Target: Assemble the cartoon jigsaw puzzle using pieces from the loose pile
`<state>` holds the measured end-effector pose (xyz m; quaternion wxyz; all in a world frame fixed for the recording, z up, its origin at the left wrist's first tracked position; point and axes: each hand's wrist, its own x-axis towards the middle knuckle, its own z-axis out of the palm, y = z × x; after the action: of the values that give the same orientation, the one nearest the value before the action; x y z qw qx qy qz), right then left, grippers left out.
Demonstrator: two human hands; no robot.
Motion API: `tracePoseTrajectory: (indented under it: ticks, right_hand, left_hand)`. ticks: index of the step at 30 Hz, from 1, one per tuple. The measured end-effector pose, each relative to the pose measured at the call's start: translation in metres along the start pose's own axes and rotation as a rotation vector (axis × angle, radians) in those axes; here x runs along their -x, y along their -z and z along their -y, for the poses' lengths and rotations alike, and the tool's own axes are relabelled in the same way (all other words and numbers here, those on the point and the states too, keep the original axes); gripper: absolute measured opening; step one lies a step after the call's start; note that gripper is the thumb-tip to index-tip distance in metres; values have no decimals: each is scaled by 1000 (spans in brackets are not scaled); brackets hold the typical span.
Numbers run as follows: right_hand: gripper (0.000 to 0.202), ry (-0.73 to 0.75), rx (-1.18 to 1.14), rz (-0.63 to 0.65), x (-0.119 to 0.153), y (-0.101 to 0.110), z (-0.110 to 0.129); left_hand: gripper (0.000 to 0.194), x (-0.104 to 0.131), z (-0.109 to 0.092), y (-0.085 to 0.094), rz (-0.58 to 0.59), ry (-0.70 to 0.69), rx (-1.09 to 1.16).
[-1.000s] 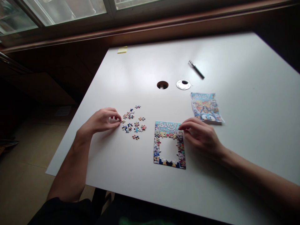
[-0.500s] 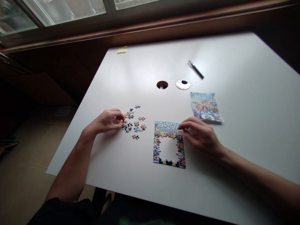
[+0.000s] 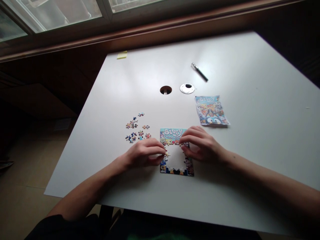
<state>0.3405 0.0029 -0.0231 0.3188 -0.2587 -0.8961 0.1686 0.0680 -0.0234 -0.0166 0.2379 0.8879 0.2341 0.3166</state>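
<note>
A colourful jigsaw puzzle [image 3: 172, 133] with a bare middle lies flat on the white table. My left hand [image 3: 147, 151] is at the puzzle's left side, its thumb and fingers pinched on a small puzzle piece [image 3: 167, 154] at the inner edge. Over the upper right part of the puzzle rests my right hand [image 3: 202, 143], fingers curved and slightly apart, with nothing visible between them. Loose puzzle pieces [image 3: 131, 124] lie in a loose group left of the puzzle, some close behind my left hand.
A printed picture sheet [image 3: 212, 110] lies behind my right hand. Farther back are a dark pen [image 3: 199, 72], a round metal cover [image 3: 187, 88] and a hole [image 3: 165, 90] in the table [image 3: 237, 73]. A yellow sticky note [image 3: 122, 55] sits at the far left corner.
My left hand has moved right, from the loose pieces to the puzzle's left edge. My right hand has shifted slightly left over the puzzle. The view has turned a little.
</note>
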Motion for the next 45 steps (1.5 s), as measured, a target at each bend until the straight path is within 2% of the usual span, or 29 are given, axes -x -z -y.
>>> tracePoseTrajectory:
  ticks: [2,4,9,16,26,33,38,45]
  right_hand:
    - [14,38,-17,5,-1,1,1]
    - [15,72,-32,11,-1,1,1]
    - [13,93,-40,17,0,-1,1]
    - [12,100,-8,35,-2,-6,8]
    - [8,33,-9,1,-4,-15,13]
    - [3,-62,30,-15,-6,-15,12]
    - [5,-107,37,23,-6,-14,11]
    - [4,-118,40,65,-4,-15,10]
  left_hand:
    - [17,-1,1,-7,-82,-18,-69]
    - [16,-1,2,-11,-114,-29,-128]
    - [12,-2,0,-13,-69,-86,-216]
    - [13,-3,1,-11,-68,-135,-317]
    - [15,1,4,-13,-46,-86,-331]
    - [10,2,2,-8,-136,17,-361]
    - [19,2,3,-6,-42,27,-384]
    - [18,2,0,-6,-21,39,-379]
